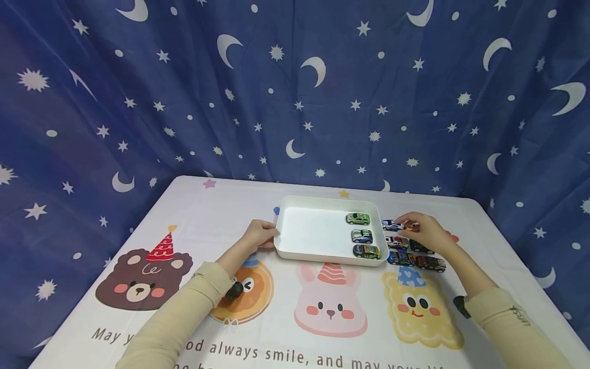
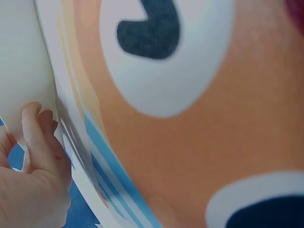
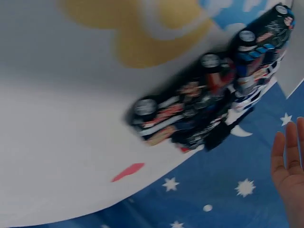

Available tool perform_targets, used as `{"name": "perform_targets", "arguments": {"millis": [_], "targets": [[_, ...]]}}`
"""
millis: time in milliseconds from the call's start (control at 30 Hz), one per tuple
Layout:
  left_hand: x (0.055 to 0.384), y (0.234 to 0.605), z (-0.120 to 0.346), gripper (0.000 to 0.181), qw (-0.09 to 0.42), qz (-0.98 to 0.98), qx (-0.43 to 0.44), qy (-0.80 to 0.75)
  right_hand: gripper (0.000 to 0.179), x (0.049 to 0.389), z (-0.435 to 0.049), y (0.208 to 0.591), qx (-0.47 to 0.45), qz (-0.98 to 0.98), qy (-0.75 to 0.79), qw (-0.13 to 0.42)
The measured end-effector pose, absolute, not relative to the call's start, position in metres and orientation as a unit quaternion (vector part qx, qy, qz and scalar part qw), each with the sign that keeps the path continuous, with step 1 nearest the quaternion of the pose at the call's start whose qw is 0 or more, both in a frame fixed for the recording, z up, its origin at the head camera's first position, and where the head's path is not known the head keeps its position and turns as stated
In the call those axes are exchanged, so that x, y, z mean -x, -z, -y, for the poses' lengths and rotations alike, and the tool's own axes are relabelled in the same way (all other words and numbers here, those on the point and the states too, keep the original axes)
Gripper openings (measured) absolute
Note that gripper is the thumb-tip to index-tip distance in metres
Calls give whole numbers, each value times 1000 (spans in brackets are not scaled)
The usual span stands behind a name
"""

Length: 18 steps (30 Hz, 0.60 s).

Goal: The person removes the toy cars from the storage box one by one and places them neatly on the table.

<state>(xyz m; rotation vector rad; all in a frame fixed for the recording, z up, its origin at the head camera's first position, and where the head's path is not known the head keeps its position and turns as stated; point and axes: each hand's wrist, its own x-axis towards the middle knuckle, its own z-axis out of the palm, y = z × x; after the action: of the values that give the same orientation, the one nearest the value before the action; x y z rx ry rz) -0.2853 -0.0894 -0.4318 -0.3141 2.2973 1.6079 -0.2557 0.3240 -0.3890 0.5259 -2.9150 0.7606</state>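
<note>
A shallow white tray (image 1: 313, 254) lies on the table with three toy cars, among them a green car (image 1: 357, 219), along its right side. My left hand (image 1: 259, 234) grips the tray's left wall; in the left wrist view, its fingers (image 2: 35, 128) lie against the tray's pale outer side. My right hand (image 1: 426, 231) is over the cars right of the tray, thumb and a finger pinching a white-and-blue toy car (image 1: 391, 225). An orange toy car (image 1: 413, 227) shows partly under that hand. In the right wrist view, other right-hand fingers (image 3: 279, 159) stand straight, the pinch out of frame.
Several more toy cars sit close together beside the tray's right wall, including a dark blue car (image 1: 400, 259) and a dark red-brown car (image 1: 430, 263). The white tablecloth (image 1: 221, 205) has printed cartoon faces. A blue star-and-moon curtain (image 1: 295, 128) hangs behind the table.
</note>
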Motion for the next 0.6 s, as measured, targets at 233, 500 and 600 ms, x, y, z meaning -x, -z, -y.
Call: {"name": "perform_targets", "arguments": {"millis": [233,500,600], "targets": [[286,432,92,36,156,-804,107,-564,32,281,-297,389,-178,947,-267,18],[287,435,90,35,159,-798,108,-572,36,309,-269,399,-196,939,-280,-34],[287,434,92,35,156,-798,112,-571,36,319,-260,402,-202,940,-275,-32]]}}
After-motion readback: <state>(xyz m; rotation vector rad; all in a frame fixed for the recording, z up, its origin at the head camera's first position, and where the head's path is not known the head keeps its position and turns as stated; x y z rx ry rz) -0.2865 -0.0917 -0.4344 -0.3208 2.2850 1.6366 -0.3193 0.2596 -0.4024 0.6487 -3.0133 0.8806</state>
